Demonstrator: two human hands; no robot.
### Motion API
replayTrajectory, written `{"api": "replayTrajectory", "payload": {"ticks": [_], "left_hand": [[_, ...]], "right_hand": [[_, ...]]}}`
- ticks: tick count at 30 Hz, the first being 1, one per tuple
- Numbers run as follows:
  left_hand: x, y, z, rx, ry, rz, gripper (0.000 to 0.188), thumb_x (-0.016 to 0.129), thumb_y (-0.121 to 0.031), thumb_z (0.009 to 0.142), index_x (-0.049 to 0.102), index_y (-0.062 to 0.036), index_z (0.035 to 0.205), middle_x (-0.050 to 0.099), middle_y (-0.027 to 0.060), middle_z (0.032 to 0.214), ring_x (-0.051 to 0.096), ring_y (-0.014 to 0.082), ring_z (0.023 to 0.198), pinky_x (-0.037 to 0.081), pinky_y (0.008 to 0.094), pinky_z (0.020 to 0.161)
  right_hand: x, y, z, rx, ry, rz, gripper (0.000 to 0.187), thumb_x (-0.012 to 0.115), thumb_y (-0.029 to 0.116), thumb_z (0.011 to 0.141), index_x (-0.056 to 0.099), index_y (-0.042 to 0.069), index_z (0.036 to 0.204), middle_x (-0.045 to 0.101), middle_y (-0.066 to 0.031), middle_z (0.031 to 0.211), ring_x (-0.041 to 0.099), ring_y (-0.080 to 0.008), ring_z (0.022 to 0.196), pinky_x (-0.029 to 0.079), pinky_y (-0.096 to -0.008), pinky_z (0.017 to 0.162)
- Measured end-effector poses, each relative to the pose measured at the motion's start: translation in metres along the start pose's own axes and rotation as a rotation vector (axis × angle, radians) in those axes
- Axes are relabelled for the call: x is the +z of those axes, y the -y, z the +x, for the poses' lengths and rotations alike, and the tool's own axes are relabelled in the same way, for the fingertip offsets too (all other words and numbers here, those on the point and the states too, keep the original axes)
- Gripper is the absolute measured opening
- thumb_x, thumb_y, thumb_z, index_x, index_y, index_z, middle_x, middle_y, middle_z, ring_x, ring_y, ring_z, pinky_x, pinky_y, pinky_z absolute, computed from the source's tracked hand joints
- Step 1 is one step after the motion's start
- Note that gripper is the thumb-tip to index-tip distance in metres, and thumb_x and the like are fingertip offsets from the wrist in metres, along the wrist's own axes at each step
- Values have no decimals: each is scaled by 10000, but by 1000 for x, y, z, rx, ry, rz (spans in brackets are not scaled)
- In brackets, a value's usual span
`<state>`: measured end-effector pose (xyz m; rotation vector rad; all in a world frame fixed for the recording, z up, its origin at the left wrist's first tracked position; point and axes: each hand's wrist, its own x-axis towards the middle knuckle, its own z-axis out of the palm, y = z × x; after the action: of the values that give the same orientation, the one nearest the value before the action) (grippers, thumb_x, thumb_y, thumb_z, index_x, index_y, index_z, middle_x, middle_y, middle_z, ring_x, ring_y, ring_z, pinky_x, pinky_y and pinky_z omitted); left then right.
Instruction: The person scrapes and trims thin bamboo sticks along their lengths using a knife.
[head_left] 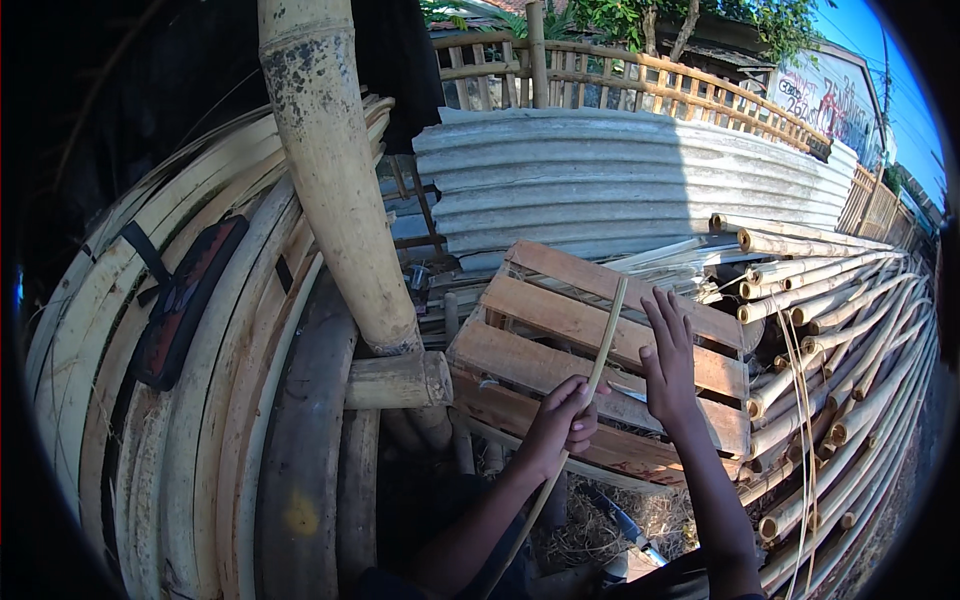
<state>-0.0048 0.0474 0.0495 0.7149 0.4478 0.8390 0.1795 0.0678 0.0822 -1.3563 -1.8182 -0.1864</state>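
My left hand (565,425) is closed round a long, thin bamboo strip (608,335), which slants from the lower middle up over the slatted wooden crate (575,312). My right hand (668,355) is raised just right of the strip's upper part, fingers stretched and palm turned toward it. A small gap shows between that hand and the strip, and I see nothing held in it. Below my hands, among shavings on the ground, lies a tool with a dark handle (618,515) and a shiny end.
A thick upright bamboo post (345,190) stands left of the crate, beside a short bamboo crosspiece (400,381). Split bamboo lengths (215,400) fill the left, with a dark red-and-black strapped pad (190,300) on them. Bamboo poles (850,330) are piled right; corrugated sheeting (560,175) stands behind.
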Motion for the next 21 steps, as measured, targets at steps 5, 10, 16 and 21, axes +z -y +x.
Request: {"api": "replayTrajectory", "payload": {"ticks": [5, 10, 16, 21], "left_hand": [[-22, -6, 7, 52, -76, 26, 196, 443, -291, 971, 485, -100, 961, 316, -59, 593, 265, 16, 450, 171, 184, 402], [-39, -6, 7, -3, -68, -5, 175, 493, -287, 946, 454, -118, 969, 322, -57, 584, 252, 24, 429, 166, 197, 389], [-33, -5, 10, 19, -8, -34, 197, 448, -286, 973, 487, -99, 1021, 320, -58, 585, 244, 23, 437, 178, 188, 390], [-36, -12, 7, 25, 27, -43, 242, 419, -290, 984, 507, -73, 1045, 318, -59, 579, 254, 18, 437, 182, 186, 391]], "right_hand": [[16, 76, 29, -271, 38, 55, 408, 649, 188, 809, 544, 52, 1180, 462, -154, 1314, 392, -359, 1272, 327, -505, 1024], [33, 172, 102, -670, 104, 489, 219, 635, 88, 791, 585, -4, 984, 589, -129, 1039, 576, -311, 1006, 472, -420, 845], [33, 283, 185, -974, 211, 372, 483, 517, -77, 727, 528, 38, 1196, 566, -138, 1112, 533, -309, 1089, 462, -402, 914], [36, 374, 226, -1091, 660, -85, 494, 601, 66, 736, 546, 111, 1225, 594, -99, 1117, 571, -261, 1059, 474, -394, 867]]}}
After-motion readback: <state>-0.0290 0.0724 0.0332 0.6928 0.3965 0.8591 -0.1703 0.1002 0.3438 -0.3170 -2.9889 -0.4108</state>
